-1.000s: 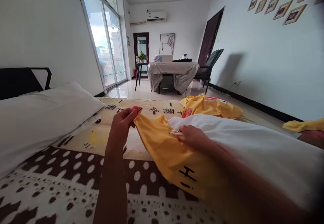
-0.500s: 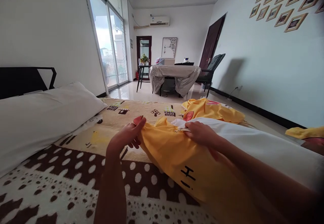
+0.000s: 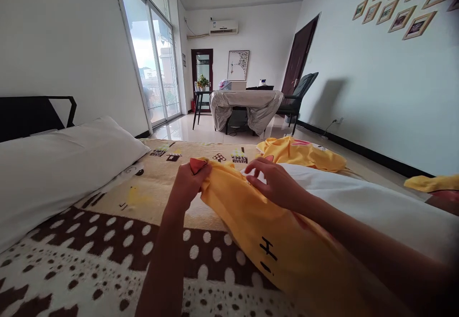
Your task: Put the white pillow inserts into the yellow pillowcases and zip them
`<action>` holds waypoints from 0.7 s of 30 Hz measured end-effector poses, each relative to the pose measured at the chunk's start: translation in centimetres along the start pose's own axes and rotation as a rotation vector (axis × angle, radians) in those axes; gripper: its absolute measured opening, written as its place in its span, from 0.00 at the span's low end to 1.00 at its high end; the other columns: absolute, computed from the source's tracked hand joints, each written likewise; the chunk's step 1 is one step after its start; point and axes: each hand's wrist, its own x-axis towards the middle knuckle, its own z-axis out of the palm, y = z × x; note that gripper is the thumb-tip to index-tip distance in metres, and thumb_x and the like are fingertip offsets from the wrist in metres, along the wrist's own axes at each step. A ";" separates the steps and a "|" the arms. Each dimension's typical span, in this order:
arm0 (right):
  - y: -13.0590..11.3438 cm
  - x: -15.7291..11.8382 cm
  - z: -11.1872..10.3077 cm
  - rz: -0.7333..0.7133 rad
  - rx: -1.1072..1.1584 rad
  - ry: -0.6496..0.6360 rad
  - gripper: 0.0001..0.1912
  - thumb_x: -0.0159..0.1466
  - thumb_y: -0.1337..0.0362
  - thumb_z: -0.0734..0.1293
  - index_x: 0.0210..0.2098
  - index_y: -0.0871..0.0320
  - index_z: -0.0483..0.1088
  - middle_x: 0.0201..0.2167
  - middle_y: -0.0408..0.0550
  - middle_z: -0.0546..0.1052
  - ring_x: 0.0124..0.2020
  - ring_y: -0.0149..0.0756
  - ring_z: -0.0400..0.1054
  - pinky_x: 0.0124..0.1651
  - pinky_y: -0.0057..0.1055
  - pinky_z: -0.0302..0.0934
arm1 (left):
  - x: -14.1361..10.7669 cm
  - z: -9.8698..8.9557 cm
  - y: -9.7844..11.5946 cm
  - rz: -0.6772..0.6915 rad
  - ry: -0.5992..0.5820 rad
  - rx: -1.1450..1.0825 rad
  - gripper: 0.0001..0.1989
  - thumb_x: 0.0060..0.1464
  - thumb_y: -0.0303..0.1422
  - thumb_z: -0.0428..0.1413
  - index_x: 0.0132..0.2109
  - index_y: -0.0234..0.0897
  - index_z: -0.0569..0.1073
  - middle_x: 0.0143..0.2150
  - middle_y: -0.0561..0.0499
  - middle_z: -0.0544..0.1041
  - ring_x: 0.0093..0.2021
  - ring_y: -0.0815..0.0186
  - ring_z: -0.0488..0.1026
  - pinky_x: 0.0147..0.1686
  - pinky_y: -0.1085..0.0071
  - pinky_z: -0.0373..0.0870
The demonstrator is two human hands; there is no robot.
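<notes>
A yellow duvet cover (image 3: pixel 247 212) with "Hi" lettering stretches from the middle of the bed toward me at the lower right. My left hand (image 3: pixel 191 180) is closed round its bunched far corner, where a red patch pokes out above the fist. Over the cover's upper edge is my right hand (image 3: pixel 272 178), its fingers curved and apart, holding nothing that I can see. Under and beyond my right forearm lies a white quilt (image 3: pixel 340 192). More yellow fabric (image 3: pixel 304 154) is heaped at the far edge of the bed.
A white pillow (image 3: pixel 71 159) lies at the left on a brown and cream patterned blanket (image 3: pixel 107 240). Another yellow cloth piece (image 3: pixel 430 183) shows at the far right. Beyond the bed stand a covered table (image 3: pixel 247 99) and a black chair (image 3: pixel 299 99).
My right hand has let go of the cover's edge and its fingers have opened. My left hand has risen slightly and moved right, now gripping the gathered corner in a fist.
</notes>
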 end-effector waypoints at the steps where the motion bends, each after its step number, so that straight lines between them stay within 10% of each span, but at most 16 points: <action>1: -0.9 0.2 -0.1 -0.041 0.113 0.032 0.07 0.64 0.65 0.60 0.38 0.59 0.69 0.37 0.48 0.74 0.34 0.32 0.68 0.38 0.28 0.59 | -0.2 0.7 0.1 -0.003 -0.018 -0.091 0.12 0.39 0.37 0.63 0.27 0.32 0.73 0.23 0.53 0.71 0.25 0.69 0.66 0.25 0.75 0.61; 10: -2.7 1.9 0.6 -0.090 0.198 0.109 0.09 0.61 0.60 0.65 0.34 0.60 0.66 0.34 0.49 0.74 0.34 0.35 0.66 0.37 0.28 0.56 | -0.7 2.9 0.6 0.032 -0.421 -0.614 0.15 0.43 0.33 0.55 0.39 0.33 0.78 0.41 0.43 0.77 0.38 0.59 0.72 0.35 0.67 0.70; 17: -2.0 1.4 1.3 -0.045 0.213 0.154 0.09 0.63 0.64 0.59 0.26 0.57 0.62 0.23 0.44 0.70 0.25 0.31 0.62 0.31 0.26 0.51 | 0.0 3.5 -0.3 0.367 -0.090 0.016 0.12 0.47 0.27 0.58 0.42 0.38 0.77 0.39 0.47 0.75 0.40 0.64 0.70 0.35 0.73 0.64; 21: -2.3 1.1 0.9 -0.131 0.282 0.134 0.09 0.65 0.63 0.58 0.29 0.57 0.63 0.23 0.42 0.69 0.25 0.30 0.61 0.31 0.25 0.51 | 0.0 3.6 -0.4 0.510 -0.119 0.177 0.15 0.52 0.30 0.57 0.48 0.40 0.74 0.49 0.46 0.73 0.50 0.61 0.68 0.46 0.70 0.62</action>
